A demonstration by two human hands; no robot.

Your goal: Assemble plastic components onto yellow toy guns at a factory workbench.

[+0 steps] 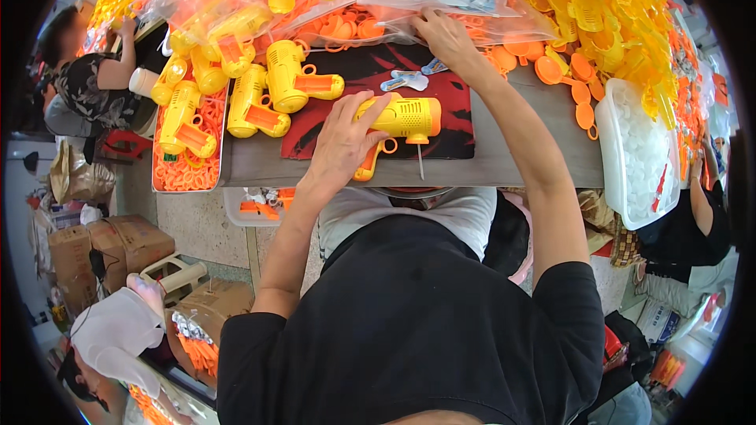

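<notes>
While holding a yellow toy gun with the left hand, extends the right hand toward the far side of the grey table. Grips the toy gun firmly at its rear, left fingers bent over the back and thumb on the nearer side. Has the toy gun directly under those fingers and just to the right of the palm, barrel pointing right, handle slanting down toward the body. Shows an orange ring just below the left thumb, and near the muzzle a thin rod.

Touches the edge of a clear plastic bag with the right hand, fingers bent; cannot tell whether closed on anything, with fingertips partly hidden. Leaves the toy gun well apart from the right hand, nearer the body, over a red-and-black mat. Between toy gun and bag, shows small blue pieces on the mat. To the left of the left hand, shows another yellow gun and, farther left, a tray of orange rings.
</notes>
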